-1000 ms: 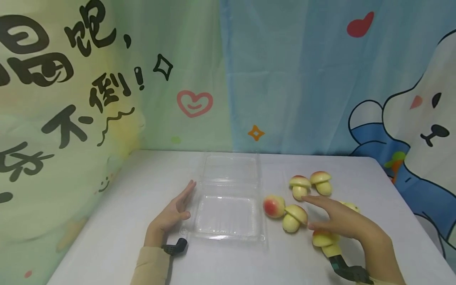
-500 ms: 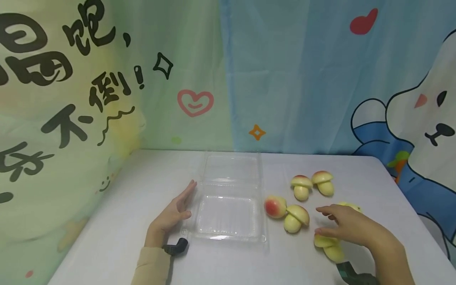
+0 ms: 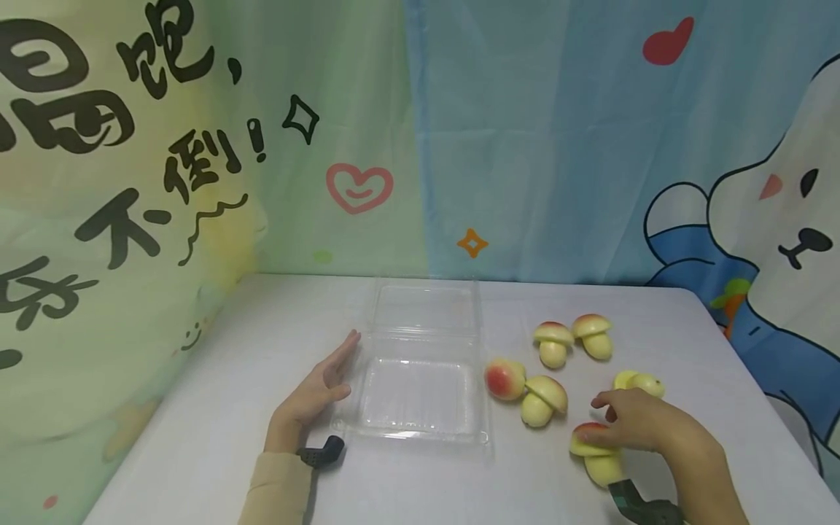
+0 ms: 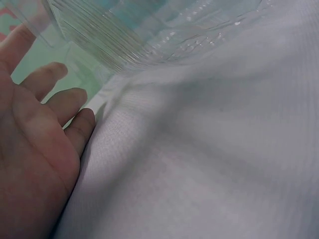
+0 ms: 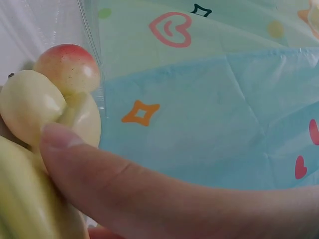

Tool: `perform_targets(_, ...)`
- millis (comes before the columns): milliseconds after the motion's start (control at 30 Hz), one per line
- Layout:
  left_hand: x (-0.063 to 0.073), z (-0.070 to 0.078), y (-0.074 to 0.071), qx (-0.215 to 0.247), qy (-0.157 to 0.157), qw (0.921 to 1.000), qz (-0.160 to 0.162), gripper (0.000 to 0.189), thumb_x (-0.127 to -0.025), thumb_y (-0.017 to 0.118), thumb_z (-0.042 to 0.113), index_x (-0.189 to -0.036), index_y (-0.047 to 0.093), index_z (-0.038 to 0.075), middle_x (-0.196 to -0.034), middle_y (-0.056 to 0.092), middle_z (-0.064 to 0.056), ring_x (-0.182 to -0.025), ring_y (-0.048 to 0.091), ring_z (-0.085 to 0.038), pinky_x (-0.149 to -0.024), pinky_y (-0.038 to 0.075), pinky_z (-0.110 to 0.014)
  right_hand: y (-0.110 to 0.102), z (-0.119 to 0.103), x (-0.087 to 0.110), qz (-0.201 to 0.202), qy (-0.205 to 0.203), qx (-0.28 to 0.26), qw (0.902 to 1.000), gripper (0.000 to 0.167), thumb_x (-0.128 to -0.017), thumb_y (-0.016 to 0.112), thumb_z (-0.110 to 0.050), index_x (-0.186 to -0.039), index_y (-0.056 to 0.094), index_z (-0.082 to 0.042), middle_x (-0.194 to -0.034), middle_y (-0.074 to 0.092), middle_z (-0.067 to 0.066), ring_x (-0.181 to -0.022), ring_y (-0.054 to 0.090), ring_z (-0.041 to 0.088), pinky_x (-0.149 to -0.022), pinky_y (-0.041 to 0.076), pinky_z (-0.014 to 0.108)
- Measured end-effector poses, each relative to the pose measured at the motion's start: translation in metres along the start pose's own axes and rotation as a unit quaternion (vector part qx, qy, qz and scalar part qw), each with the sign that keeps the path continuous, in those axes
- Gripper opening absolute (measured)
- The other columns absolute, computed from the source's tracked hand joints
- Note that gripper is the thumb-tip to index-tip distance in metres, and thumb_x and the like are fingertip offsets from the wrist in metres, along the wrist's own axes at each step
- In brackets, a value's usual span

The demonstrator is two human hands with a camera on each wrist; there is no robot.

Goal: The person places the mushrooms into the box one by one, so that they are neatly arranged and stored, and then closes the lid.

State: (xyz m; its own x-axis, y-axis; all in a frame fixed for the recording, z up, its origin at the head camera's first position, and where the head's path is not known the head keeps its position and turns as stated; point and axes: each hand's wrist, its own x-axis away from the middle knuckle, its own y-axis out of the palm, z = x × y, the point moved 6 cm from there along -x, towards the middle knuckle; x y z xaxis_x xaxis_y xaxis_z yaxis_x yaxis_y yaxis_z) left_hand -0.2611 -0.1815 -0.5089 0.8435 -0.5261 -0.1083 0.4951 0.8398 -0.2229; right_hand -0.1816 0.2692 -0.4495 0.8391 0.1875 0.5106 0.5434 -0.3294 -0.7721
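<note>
In the head view my right hand (image 3: pixel 646 423) is at the nearest yellow toy mushroom (image 3: pixel 604 467). The thumb lies across its red-tinged cap, with bent fingers on the cap's far side. The right wrist view shows the thumb (image 5: pixel 124 179) alongside this mushroom (image 5: pixel 25 194). My left hand (image 3: pixel 313 397) stands on edge, fingers extended, beside a clear plastic clamshell box (image 3: pixel 420 441) lying open. In the left wrist view the fingers of the left hand (image 4: pixel 40 129) are spread loosely, close to the box (image 4: pixel 134 40).
Two toy mushrooms, one red-capped (image 3: pixel 505 379) and one yellowish (image 3: pixel 538 408), lie right of the box. Another pair, a left mushroom (image 3: pixel 553 344) and a right mushroom (image 3: pixel 593 337), sits farther back. A further yellow mushroom (image 3: pixel 639 383) lies just beyond my right hand. A printed curtain (image 3: pixel 525 146) hangs behind the table.
My right hand has drawn back from the rear mushrooms and lowered onto the nearest one, its fingers bending in. That mushroom has turned slightly. The left hand and box stay put.
</note>
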Motion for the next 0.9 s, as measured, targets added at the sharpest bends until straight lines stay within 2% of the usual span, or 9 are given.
perform_targets(67, 0.000, 0.001, 0.000, 0.008, 0.001, 1.0000, 0.000, 0.090, -0.080, 0.073, 0.039, -0.152, 0.022, 0.022, -0.162, 0.007, 0.000, -0.149, 0.001, -0.024, -0.110, 0.012, -0.005, 0.002, 0.001, 0.001, -0.011, 0.014, -0.012, 0.9998, 0.070, -0.078, 0.069, -0.056, -0.118, 0.060, 0.001, -0.099, 0.066, 0.010, -0.083, 0.061, 0.022, -0.065, 0.054, 0.043)
perform_targets(200, -0.001, 0.002, 0.001, 0.016, 0.007, 0.9999, 0.000, 0.090, -0.081, 0.073, 0.039, -0.152, 0.022, 0.019, -0.162, 0.007, -0.004, -0.149, 0.001, -0.026, -0.109, 0.013, -0.004, 0.008, 0.002, 0.003, -0.031, 0.040, -0.049, 0.9975, 0.067, -0.075, 0.072, -0.055, -0.114, 0.059, -0.002, -0.086, 0.061, 0.004, -0.069, 0.058, 0.017, -0.055, 0.053, 0.035)
perform_targets(300, -0.002, 0.002, 0.001, 0.018, 0.009, 0.9998, -0.001, 0.089, -0.081, 0.073, 0.038, -0.152, 0.022, 0.018, -0.161, 0.006, -0.005, -0.149, 0.000, -0.026, -0.109, 0.014, -0.004, 0.010, 0.002, 0.004, -0.030, 0.042, -0.058, 0.9970, 0.060, -0.075, 0.073, -0.053, -0.108, 0.060, -0.004, -0.076, 0.059, 0.003, -0.061, 0.059, 0.017, -0.052, 0.052, 0.032)
perform_targets(400, -0.001, 0.002, 0.001, 0.019, 0.010, 0.9998, -0.001, 0.089, -0.081, 0.072, 0.037, -0.152, 0.022, 0.017, -0.161, 0.006, -0.006, -0.149, 0.000, -0.027, -0.109, 0.014, -0.004, 0.011, 0.002, 0.003, -0.029, 0.042, -0.055, 0.9972, 0.058, -0.074, 0.074, -0.052, -0.105, 0.061, -0.005, -0.073, 0.059, 0.002, -0.059, 0.059, 0.016, -0.052, 0.051, 0.030)
perform_targets(600, 0.000, 0.001, 0.001, 0.009, 0.005, 0.9999, 0.003, 0.088, -0.082, 0.072, 0.039, -0.152, 0.023, 0.020, -0.161, 0.007, -0.005, -0.149, 0.002, -0.026, -0.109, 0.014, -0.004, 0.007, 0.003, -0.003, -0.030, 0.034, -0.046, 0.9979, 0.065, -0.073, 0.075, -0.051, -0.112, 0.061, -0.002, -0.085, 0.062, 0.002, -0.070, 0.057, 0.015, -0.058, 0.053, 0.032)
perform_targets(700, -0.001, 0.000, 0.000, 0.005, 0.009, 0.9999, 0.002, 0.088, -0.082, 0.072, 0.039, -0.152, 0.023, 0.019, -0.161, 0.007, -0.008, -0.149, 0.002, -0.027, -0.109, 0.014, -0.005, 0.002, 0.002, -0.004, -0.013, 0.010, -0.025, 0.9996, 0.064, -0.072, 0.076, -0.050, -0.112, 0.064, -0.002, -0.099, 0.066, 0.004, -0.083, 0.060, 0.017, -0.071, 0.055, 0.040)
perform_targets(833, -0.002, 0.000, 0.000, 0.013, 0.012, 0.9999, -0.001, 0.088, -0.082, 0.072, 0.037, -0.152, 0.022, 0.017, -0.161, 0.006, -0.009, -0.148, 0.001, -0.027, -0.109, 0.014, -0.004, -0.004, 0.000, -0.004, 0.018, -0.022, -0.007, 0.9996, 0.064, -0.072, 0.077, -0.048, -0.115, 0.064, -0.002, -0.113, 0.066, 0.010, -0.102, 0.060, 0.025, -0.090, 0.048, 0.053)
perform_targets(900, -0.002, 0.000, 0.001, 0.020, 0.012, 0.9997, -0.003, 0.088, -0.082, 0.072, 0.036, -0.152, 0.022, 0.017, -0.161, 0.006, -0.009, -0.149, 0.000, -0.027, -0.109, 0.014, -0.004, -0.006, -0.002, -0.003, 0.030, -0.037, -0.008, 0.9988, 0.063, -0.072, 0.078, -0.044, -0.117, 0.064, -0.002, -0.116, 0.064, 0.013, -0.107, 0.058, 0.030, -0.092, 0.046, 0.056)
